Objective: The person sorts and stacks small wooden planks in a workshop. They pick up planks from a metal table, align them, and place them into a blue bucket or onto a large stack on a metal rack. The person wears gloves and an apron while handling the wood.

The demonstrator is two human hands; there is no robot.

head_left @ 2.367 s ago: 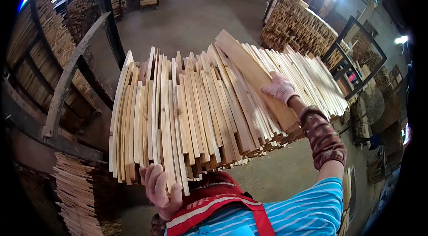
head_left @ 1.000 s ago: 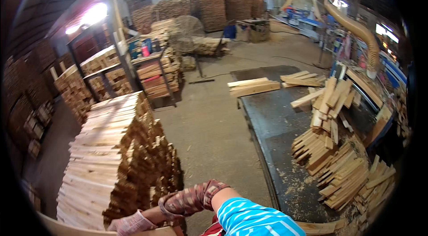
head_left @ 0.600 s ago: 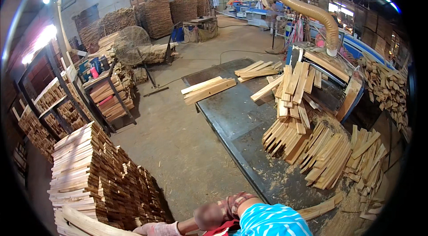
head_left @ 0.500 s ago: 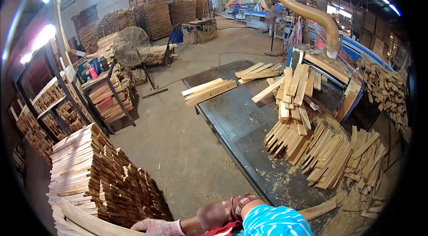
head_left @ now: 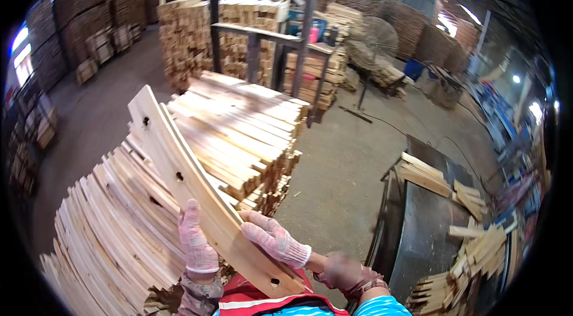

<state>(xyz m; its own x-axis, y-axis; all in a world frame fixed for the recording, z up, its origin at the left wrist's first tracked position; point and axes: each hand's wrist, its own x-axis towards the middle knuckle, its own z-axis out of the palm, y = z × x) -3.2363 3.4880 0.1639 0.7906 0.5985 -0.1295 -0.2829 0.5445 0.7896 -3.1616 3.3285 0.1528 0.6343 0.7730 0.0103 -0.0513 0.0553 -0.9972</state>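
Observation:
A pale wooden plank (head_left: 230,241) with several dark knots slants up and left in front of me. The edge of at least one more plank shows along its right side. My left hand (head_left: 198,238), in a pinkish-white work glove, grips the left edge, thumb and fingers close together. On the right edge, my right hand (head_left: 274,237), gloved alike, has its fingers curled round the wood. Behind the plank and left of it lies a wide stack of planks (head_left: 113,226) in neat rows. A second section of stacked planks (head_left: 239,125) rises just beyond.
A dark metal table (head_left: 418,244) stands at the right, bearing loose planks (head_left: 424,173) and a heap of wooden pieces (head_left: 471,262). Beyond the stack stands a dark metal frame (head_left: 253,35). A large fan (head_left: 380,35) and a thin floor stand (head_left: 356,114) are farther back.
The view has swung left, bringing the stack to the middle and the table to the right. Both hands now hold the plank upright at a slant; before, only the right hand showed, low on it.

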